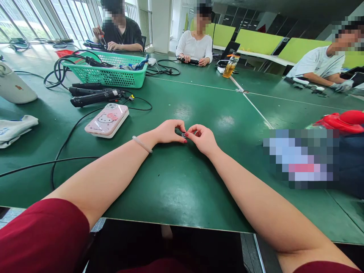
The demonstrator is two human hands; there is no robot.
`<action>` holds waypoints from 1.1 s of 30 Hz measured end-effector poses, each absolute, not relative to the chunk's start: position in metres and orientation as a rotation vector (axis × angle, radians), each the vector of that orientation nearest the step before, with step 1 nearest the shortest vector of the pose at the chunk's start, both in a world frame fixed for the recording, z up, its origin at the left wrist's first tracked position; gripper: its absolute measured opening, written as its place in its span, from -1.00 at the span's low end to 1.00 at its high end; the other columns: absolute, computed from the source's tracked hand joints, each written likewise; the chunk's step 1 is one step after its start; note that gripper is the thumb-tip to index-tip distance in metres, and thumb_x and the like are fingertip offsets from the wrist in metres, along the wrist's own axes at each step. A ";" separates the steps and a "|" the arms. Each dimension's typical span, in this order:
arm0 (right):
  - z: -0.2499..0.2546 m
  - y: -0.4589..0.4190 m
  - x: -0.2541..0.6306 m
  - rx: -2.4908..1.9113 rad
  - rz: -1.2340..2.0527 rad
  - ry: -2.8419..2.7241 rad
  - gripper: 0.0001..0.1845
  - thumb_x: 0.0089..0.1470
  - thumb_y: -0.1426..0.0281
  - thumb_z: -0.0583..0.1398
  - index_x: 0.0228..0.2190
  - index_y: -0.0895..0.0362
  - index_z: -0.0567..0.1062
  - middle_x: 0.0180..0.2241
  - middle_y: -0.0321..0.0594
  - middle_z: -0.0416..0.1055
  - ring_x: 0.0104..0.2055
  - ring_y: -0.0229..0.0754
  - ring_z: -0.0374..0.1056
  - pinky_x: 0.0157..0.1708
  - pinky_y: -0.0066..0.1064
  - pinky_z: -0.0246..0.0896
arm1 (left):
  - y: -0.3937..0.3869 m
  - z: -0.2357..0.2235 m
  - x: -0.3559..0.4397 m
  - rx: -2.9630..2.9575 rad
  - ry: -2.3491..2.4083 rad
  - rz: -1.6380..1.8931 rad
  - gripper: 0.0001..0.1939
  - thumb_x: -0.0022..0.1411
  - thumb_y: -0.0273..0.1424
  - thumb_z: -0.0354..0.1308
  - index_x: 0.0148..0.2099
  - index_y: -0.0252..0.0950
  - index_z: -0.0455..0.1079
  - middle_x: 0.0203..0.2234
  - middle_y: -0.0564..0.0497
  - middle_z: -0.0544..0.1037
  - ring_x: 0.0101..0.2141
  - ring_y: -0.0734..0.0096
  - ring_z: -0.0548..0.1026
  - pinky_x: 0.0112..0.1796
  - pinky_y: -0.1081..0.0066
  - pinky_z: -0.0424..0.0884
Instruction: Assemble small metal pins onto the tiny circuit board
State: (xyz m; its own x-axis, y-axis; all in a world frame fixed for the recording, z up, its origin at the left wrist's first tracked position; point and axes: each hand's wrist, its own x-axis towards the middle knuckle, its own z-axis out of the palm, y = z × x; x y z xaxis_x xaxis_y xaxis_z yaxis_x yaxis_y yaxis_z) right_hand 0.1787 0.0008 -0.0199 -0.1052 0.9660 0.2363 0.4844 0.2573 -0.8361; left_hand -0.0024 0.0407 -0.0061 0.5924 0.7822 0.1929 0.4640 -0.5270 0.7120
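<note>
My left hand [170,131] and my right hand [203,138] rest side by side on the green table [170,189], fingertips meeting. Between them both hands pinch a tiny dark metallic part [183,134]; it is too small to name. Both hands have curled fingers with red nails. A pale bracelet [142,144] circles my left wrist. Dark red sleeves cover my upper arms at the bottom of the view.
A pink phone [107,119] lies left of my hands, with black corded tools [95,96] and a green basket [106,70] behind it. Cables trail across the left. Three other people sit at the far side. A bottle [229,66] stands mid-table; red item [341,121] at right.
</note>
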 end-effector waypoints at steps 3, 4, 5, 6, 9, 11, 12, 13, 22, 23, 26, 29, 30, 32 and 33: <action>-0.021 0.001 0.179 -1.342 0.736 -1.734 -0.77 -0.10 0.22 0.24 -0.46 0.14 0.44 -0.47 -0.29 0.36 -0.50 -0.32 0.12 -0.46 -0.46 0.07 | 0.040 -0.006 -0.003 2.200 0.960 0.663 -0.68 -0.15 -0.24 0.37 -0.38 -0.29 0.39 -0.39 0.05 0.48 -0.32 0.37 0.41 -0.22 0.34 0.30; -0.022 0.001 0.180 -1.339 0.729 -1.739 -0.76 -0.10 0.21 0.24 -0.46 0.14 0.44 -0.47 -0.28 0.36 -0.50 -0.32 0.12 -0.46 -0.46 0.07 | 0.041 -0.006 -0.003 2.197 0.950 0.662 -0.68 -0.15 -0.25 0.37 -0.37 -0.29 0.39 -0.39 0.05 0.48 -0.32 0.38 0.41 -0.22 0.34 0.30; -0.022 0.001 0.180 -1.333 0.726 -1.743 -0.75 -0.09 0.20 0.24 -0.45 0.14 0.45 -0.46 -0.28 0.37 -0.50 -0.32 0.12 -0.47 -0.46 0.06 | 0.041 -0.006 -0.003 2.193 0.942 0.664 -0.68 -0.15 -0.24 0.37 -0.37 -0.28 0.40 -0.39 0.05 0.48 -0.32 0.38 0.41 -0.22 0.34 0.30; -0.022 0.001 0.180 -1.325 0.724 -1.745 -0.74 -0.09 0.19 0.24 -0.45 0.14 0.45 -0.46 -0.28 0.37 -0.50 -0.32 0.12 -0.47 -0.46 0.06 | 0.041 -0.006 -0.003 2.186 0.936 0.666 -0.68 -0.15 -0.24 0.37 -0.37 -0.29 0.40 -0.40 0.05 0.48 -0.32 0.38 0.41 -0.23 0.34 0.31; -0.022 0.000 0.180 -1.299 0.724 -1.753 -0.73 -0.10 0.18 0.26 -0.46 0.14 0.45 -0.47 -0.30 0.36 -0.50 -0.33 0.11 -0.46 -0.46 0.06 | 0.041 -0.006 -0.003 2.171 0.926 0.665 -0.68 -0.16 -0.24 0.37 -0.38 -0.29 0.39 -0.41 0.05 0.47 -0.33 0.38 0.41 -0.24 0.34 0.32; -0.021 -0.001 0.180 -1.295 0.691 -1.744 -0.75 -0.11 0.20 0.27 -0.47 0.14 0.45 -0.48 -0.31 0.35 -0.51 -0.34 0.10 -0.46 -0.45 0.07 | 0.040 -0.005 -0.002 2.164 0.916 0.660 -0.68 -0.16 -0.25 0.37 -0.38 -0.30 0.38 -0.40 0.05 0.47 -0.33 0.38 0.41 -0.23 0.33 0.32; -0.020 -0.001 0.180 -1.298 0.663 -1.728 -0.76 -0.09 0.21 0.26 -0.47 0.14 0.46 -0.49 -0.31 0.35 -0.52 -0.34 0.10 -0.46 -0.45 0.07 | 0.039 -0.004 -0.002 2.155 0.910 0.663 -0.68 -0.16 -0.26 0.37 -0.38 -0.30 0.37 -0.39 0.05 0.48 -0.32 0.38 0.41 -0.21 0.32 0.32; -0.020 -0.002 0.180 -1.303 0.632 -1.708 -0.77 -0.06 0.21 0.25 -0.46 0.14 0.46 -0.50 -0.31 0.34 -0.52 -0.34 0.10 -0.46 -0.45 0.07 | 0.039 -0.004 -0.001 2.145 0.905 0.670 -0.68 -0.16 -0.27 0.37 -0.38 -0.30 0.37 -0.38 0.04 0.48 -0.30 0.38 0.41 -0.19 0.32 0.32; -0.020 -0.003 0.185 -1.397 0.449 -1.974 -0.88 0.02 0.33 0.24 -0.44 0.11 0.57 -0.39 -0.27 0.39 -0.42 -0.30 0.21 -0.33 -0.41 0.14 | 0.048 -0.009 -0.008 2.068 1.185 0.803 -0.70 -0.14 -0.28 0.36 -0.40 -0.31 0.35 -0.36 -0.01 0.53 -0.32 0.37 0.44 -0.23 0.32 0.34; -0.020 -0.003 0.184 -1.403 0.436 -2.050 -0.90 0.02 0.35 0.25 -0.41 0.09 0.58 -0.35 -0.27 0.40 -0.40 -0.30 0.23 -0.32 -0.41 0.14 | 0.050 -0.010 -0.010 2.044 1.207 0.820 -0.70 -0.14 -0.29 0.36 -0.40 -0.31 0.35 -0.36 -0.02 0.54 -0.32 0.37 0.45 -0.24 0.32 0.34; -0.019 -0.006 0.180 -1.410 0.380 -2.221 -0.90 0.05 0.38 0.25 -0.35 0.06 0.59 -0.27 -0.27 0.40 -0.33 -0.28 0.28 -0.29 -0.40 0.16 | 0.053 -0.013 -0.011 1.998 1.197 0.845 -0.71 -0.13 -0.31 0.35 -0.38 -0.31 0.36 -0.36 -0.03 0.54 -0.33 0.37 0.46 -0.25 0.34 0.36; -0.018 -0.007 0.177 -1.383 0.319 -2.312 -0.88 0.11 0.42 0.19 -0.38 0.08 0.57 -0.26 -0.27 0.41 -0.27 -0.26 0.31 -0.24 -0.40 0.16 | 0.053 -0.014 -0.010 2.022 1.186 0.821 -0.74 -0.11 -0.33 0.33 -0.37 -0.31 0.38 -0.37 -0.03 0.54 -0.35 0.39 0.46 -0.27 0.35 0.36; -0.018 -0.007 0.177 -1.380 0.305 -2.329 -0.86 0.12 0.44 0.18 -0.39 0.10 0.56 -0.26 -0.26 0.41 -0.27 -0.26 0.31 -0.23 -0.40 0.16 | 0.053 -0.014 -0.010 2.034 1.190 0.811 -0.74 -0.11 -0.33 0.33 -0.36 -0.31 0.38 -0.38 -0.02 0.54 -0.36 0.40 0.46 -0.28 0.36 0.36; -0.018 -0.007 0.177 -1.391 0.297 -2.347 -0.84 0.13 0.47 0.15 -0.41 0.12 0.54 -0.27 -0.25 0.40 -0.27 -0.25 0.31 -0.23 -0.41 0.16 | 0.052 -0.014 -0.010 2.051 1.200 0.805 -0.74 -0.11 -0.33 0.33 -0.36 -0.31 0.39 -0.38 -0.02 0.55 -0.36 0.41 0.46 -0.29 0.37 0.35; -0.017 -0.006 0.177 -1.402 0.304 -2.349 -0.83 0.13 0.49 0.14 -0.42 0.13 0.54 -0.29 -0.25 0.40 -0.27 -0.25 0.30 -0.24 -0.41 0.16 | 0.053 -0.014 -0.010 2.055 1.203 0.806 -0.74 -0.11 -0.33 0.33 -0.36 -0.31 0.39 -0.37 -0.02 0.55 -0.36 0.41 0.46 -0.29 0.37 0.35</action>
